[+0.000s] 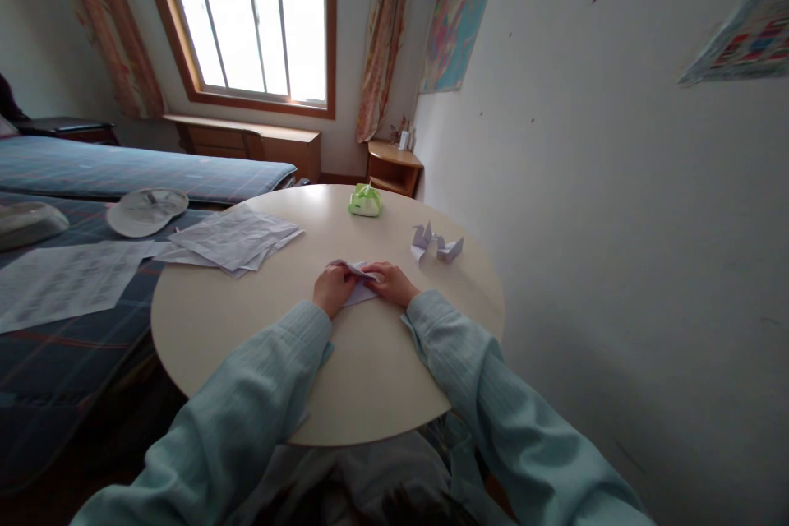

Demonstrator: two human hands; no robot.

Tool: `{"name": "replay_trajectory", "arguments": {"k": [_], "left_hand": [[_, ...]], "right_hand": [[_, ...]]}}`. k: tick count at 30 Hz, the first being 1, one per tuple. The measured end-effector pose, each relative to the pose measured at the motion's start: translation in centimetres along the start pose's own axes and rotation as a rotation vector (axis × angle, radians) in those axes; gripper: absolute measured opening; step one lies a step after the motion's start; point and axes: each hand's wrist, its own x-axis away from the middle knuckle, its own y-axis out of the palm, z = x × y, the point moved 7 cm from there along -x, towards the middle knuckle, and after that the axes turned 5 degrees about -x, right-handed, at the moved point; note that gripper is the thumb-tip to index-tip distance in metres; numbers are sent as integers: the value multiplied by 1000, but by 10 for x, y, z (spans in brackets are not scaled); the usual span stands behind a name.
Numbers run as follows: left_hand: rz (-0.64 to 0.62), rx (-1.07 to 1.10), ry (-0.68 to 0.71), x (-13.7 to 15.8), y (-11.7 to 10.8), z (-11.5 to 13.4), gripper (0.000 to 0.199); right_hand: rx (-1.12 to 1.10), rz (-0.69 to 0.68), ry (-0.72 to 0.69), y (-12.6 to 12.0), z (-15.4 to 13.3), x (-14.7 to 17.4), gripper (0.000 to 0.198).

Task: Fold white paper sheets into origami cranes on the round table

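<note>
A partly folded sheet of white paper [361,294] lies near the middle of the round table, between my two hands. My left hand [334,288] is closed on its left side, with the fingertips at the upper fold. From the other side my right hand [390,283] grips the paper, its fingers bent over the raised flap. Both hands partly cover the sheet, so its full shape is hidden. Folded paper figures [436,245], with pointed tips like birds, stand beyond my right hand.
The round cream table [246,337] carries a pile of printed sheets [237,238] at its left and a green tissue pack [366,201] at the far edge. A white cap [146,211] rests on the bed at left. A wall [592,222] rises close on the right.
</note>
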Motion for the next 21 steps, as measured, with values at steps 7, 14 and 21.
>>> {"name": "replay_trajectory", "arguments": {"k": [7,14,21], "left_hand": [[7,52,19,1,-3,2,25],[6,66,40,2,-3,4,26],[8,56,37,2,-4,4,27]], "right_hand": [[-4,50,70,-6,-5,2,19],[-53,18,86,-1,1,0,25],[90,1,27,-3,-9,2,24]]}}
